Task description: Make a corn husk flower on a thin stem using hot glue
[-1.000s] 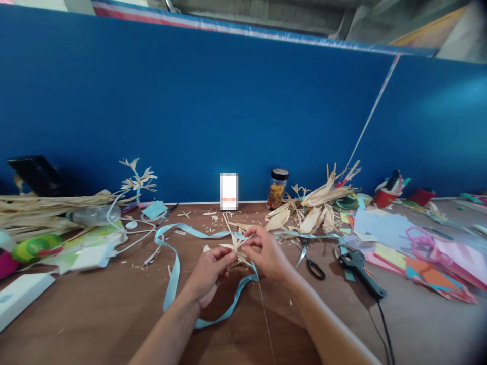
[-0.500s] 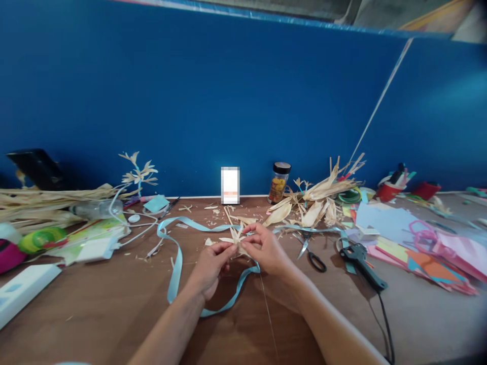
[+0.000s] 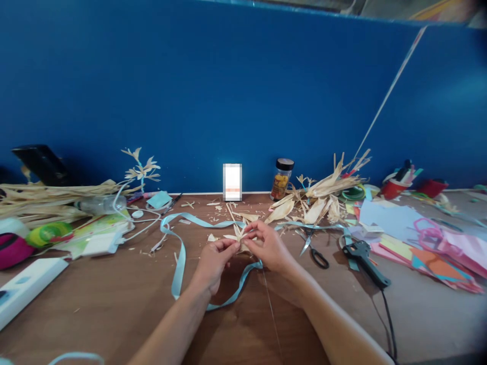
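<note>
Between my two hands is a pale flower of dried husk petals (image 3: pixel 238 232), its petals fanned out above the fingertips. My left hand (image 3: pixel 213 263) is closed, thumb and forefinger pinching the flower's base from the left. From the right, my right hand (image 3: pixel 267 247) pinches the same flower with its fingers bent; part of the flower is hidden behind the fingers. A light blue ribbon (image 3: pixel 178 268) lies in a loose loop around and under my hands. A thin thread (image 3: pixel 271 304) runs from below my right hand toward the table's front edge.
Scissors (image 3: pixel 318 257) and a glue gun (image 3: pixel 366 263) lie to the right, near coloured paper (image 3: pixel 429 258). Dried husks (image 3: pixel 317 208) and a lidded jar (image 3: pixel 281 180) stand at the back. At left are a power strip (image 3: pixel 34 289), white cables and a husk-flower stem (image 3: pixel 141 170).
The view has shifted slightly, so the table's things sit a little further right and higher. Both hands keep their pinch on the flower with hardly any movement.
</note>
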### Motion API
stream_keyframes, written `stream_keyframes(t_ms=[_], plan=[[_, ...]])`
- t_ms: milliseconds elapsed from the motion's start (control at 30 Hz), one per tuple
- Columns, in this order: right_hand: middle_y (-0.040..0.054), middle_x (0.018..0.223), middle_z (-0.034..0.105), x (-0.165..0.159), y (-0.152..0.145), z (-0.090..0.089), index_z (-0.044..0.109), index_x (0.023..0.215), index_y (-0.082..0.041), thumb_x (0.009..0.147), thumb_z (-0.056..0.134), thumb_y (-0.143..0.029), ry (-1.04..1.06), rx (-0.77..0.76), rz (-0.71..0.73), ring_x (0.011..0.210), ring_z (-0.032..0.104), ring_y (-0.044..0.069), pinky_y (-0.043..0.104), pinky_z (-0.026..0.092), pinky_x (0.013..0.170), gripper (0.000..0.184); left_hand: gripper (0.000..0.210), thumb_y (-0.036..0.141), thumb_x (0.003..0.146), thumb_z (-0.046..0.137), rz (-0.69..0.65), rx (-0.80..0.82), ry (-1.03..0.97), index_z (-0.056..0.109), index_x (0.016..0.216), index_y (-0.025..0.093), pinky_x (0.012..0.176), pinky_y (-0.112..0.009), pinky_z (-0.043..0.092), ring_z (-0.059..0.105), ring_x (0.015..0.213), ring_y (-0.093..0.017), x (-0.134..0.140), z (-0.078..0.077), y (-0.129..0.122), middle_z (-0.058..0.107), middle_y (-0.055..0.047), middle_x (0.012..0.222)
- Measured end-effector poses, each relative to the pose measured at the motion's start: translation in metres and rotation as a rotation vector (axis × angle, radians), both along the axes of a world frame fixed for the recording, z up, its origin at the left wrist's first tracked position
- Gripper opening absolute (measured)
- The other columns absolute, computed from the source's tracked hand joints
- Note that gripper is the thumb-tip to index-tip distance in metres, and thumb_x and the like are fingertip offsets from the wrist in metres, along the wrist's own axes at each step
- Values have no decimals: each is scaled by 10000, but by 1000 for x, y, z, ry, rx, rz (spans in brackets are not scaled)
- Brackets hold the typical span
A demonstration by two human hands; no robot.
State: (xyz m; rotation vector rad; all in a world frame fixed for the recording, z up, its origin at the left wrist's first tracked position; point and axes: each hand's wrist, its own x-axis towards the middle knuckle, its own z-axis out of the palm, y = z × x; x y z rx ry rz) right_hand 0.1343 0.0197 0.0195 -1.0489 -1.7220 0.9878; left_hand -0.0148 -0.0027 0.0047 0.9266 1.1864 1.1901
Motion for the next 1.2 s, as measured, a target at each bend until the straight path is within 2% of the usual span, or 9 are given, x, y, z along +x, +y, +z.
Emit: stream_keyframes(t_ms=[233,400,667,900,1067,1200], plan=[[6,732,635,1,1,-5,498,922,-182,725,516,-246,6,-59,4,597,567,114,233,421,570,207,238,332,599,666,30,15,33,647,726,132,411,-150,263,394,466,-50,2,-3,0,513,26,537],[-6,705,634,0,3,-10,509,910,-187,696,547,-240,-15,-92,-6,563,554,102,218,415,547,224,246,341,603,660,60,62,87,657,729,130,411,-159,263,392,465,-50,4,-7,0,569,9,580],[-6,686,609,-3,1,-10,510,888,-176,692,545,-222,89,-137,1,589,566,109,216,424,542,204,264,358,593,665,83,70,95,653,705,120,434,-176,293,446,485,-77,8,-1,-3,606,-7,584],[7,711,610,-3,2,-12,517,890,-174,706,534,-231,77,-118,-15,634,574,127,249,443,586,193,255,356,617,649,90,103,128,655,721,123,448,-177,308,470,503,-81,10,-1,-4,643,-21,644],[11,744,613,-5,0,-11,518,887,-178,704,533,-199,85,-85,-6,705,584,134,256,447,643,185,258,355,638,626,90,135,145,657,735,118,544,-214,393,534,572,-124,10,-4,-4,654,-36,651],[7,724,614,-7,0,-11,512,873,-175,698,540,-201,106,-106,-20,702,590,137,259,451,644,179,260,357,654,606,115,205,230,665,744,121,605,-239,413,569,630,-152,9,-8,-3,672,-51,699]])
